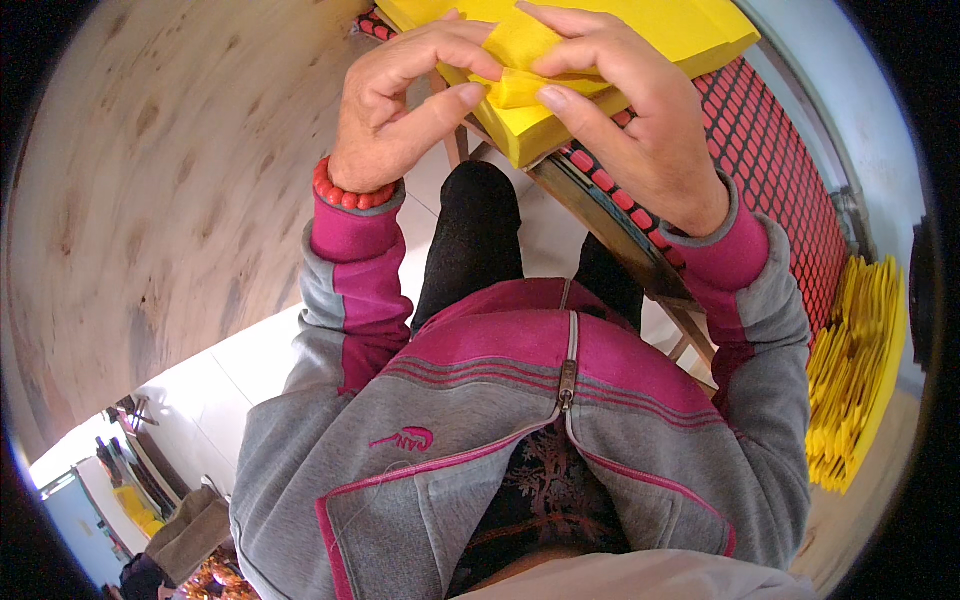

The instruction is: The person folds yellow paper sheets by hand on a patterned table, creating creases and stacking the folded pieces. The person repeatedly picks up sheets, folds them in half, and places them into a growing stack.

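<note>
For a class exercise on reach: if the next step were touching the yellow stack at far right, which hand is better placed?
Probably the right hand: it is nearer the yellow stack, while the left hand would reach across. Both touch the folded yellow piece.

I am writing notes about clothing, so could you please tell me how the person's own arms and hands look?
The left hand and right hand wear no gloves. A bracelet of round red beads circles the left wrist. The left sleeve and right sleeve are magenta near the hands, with thin grey edging, then grey and magenta panels further up.
</note>
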Demonstrator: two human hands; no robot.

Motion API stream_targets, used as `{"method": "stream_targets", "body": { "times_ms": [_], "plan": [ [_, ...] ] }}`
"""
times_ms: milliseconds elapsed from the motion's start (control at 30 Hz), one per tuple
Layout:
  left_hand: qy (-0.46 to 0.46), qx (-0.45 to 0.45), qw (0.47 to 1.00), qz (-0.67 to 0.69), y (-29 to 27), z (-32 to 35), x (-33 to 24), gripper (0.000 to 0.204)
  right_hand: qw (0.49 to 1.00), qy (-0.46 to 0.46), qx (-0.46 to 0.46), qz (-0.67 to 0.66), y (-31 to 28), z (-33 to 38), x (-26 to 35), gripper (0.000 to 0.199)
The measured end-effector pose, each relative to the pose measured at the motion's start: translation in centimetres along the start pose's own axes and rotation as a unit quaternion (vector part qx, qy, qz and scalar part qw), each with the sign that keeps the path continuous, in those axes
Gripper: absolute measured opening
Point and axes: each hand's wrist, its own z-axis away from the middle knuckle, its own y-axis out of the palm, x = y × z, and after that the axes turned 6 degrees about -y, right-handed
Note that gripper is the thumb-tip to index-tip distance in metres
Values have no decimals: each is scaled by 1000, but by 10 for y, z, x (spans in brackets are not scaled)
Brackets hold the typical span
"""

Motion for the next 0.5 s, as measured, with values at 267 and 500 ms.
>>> {"method": "stream_targets", "body": {
  "times_ms": [267, 500],
  "plan": [
    [-24, -11, 1000, 6, 0, 1, -3, 27, 1000, 26, 7, -14, -1, -1, 3, 12],
    [-29, -40, 999, 10, 6, 2, 1, 19, 997, 52, -13, -53, 3, 4, 0, 13]
  ]
}}
